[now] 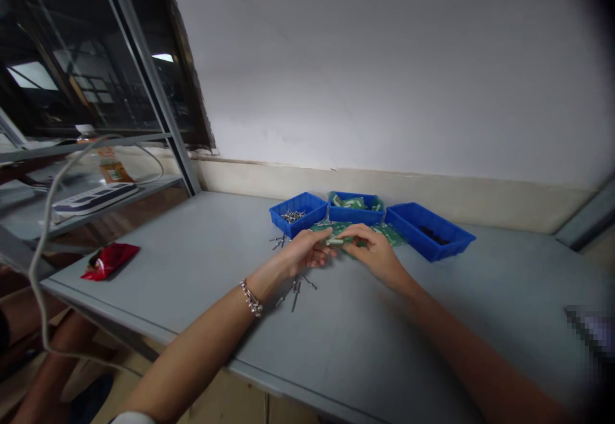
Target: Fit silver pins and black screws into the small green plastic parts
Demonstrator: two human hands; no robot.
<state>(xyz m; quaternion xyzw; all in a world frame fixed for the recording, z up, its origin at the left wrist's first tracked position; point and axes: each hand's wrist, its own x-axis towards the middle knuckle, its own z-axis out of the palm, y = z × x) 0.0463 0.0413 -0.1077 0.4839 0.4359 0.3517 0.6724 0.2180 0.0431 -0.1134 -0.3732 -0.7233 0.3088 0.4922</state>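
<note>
A small pale green-and-white piece [335, 242] is between my two hands, over the grey table. My left hand [310, 250], with a beaded bracelet at the wrist, pinches its left end between thumb and fingers. My right hand [369, 246] has its fingertips closed on the right side of the piece. Behind the hands lie green pieces [391, 234] on the table. Several metal pins [296, 291] are scattered just in front of my left hand, and more lie behind the wrist.
Blue bins hold metal parts [300, 227], green pieces [355, 215] and dark parts [427, 246] along the back. A red packet [111, 260] lies at the left. A white cable [44, 251] hangs beside the table; a person's legs [67, 360] show at lower left.
</note>
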